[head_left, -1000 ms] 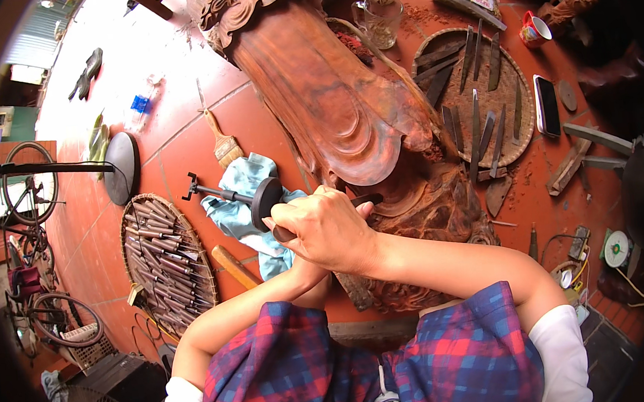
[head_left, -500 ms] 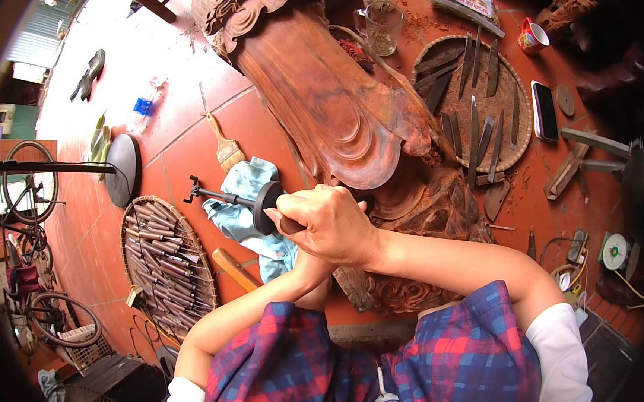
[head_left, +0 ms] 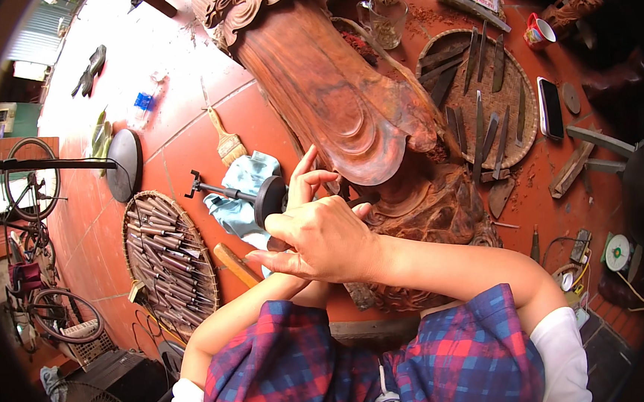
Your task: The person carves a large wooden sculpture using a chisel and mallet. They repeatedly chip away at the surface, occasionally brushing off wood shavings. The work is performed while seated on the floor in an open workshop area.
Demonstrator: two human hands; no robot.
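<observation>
My right hand point(head_left: 326, 238) reaches across in front of my left, its thumb stretched out. It is closed round a short brown wooden handle point(head_left: 279, 243); the tool's far end is hidden. Behind it, my left hand point(head_left: 304, 186) shows mainly extended, spread fingers, while its palm is covered. Both are beside the lower end of a large carved reddish-brown wood piece point(head_left: 323, 104), above its rough carved base point(head_left: 427, 216). Just left of my hands are a black stand with a round disc point(head_left: 268, 199) and a light blue cloth point(head_left: 244, 206).
A round basket of wooden-handled tools point(head_left: 169, 256) lies left, a woven tray of flat blades point(head_left: 506, 106) right. Around them are a wide brush point(head_left: 228, 144), a wooden mallet-like handle point(head_left: 235, 263), a phone point(head_left: 549, 108), a red cup point(head_left: 539, 30) and glass jars point(head_left: 388, 21).
My left fingers have opened and now stretch up past my right hand. My right thumb has lifted away from the fist, and the right hand has turned and lowered slightly.
</observation>
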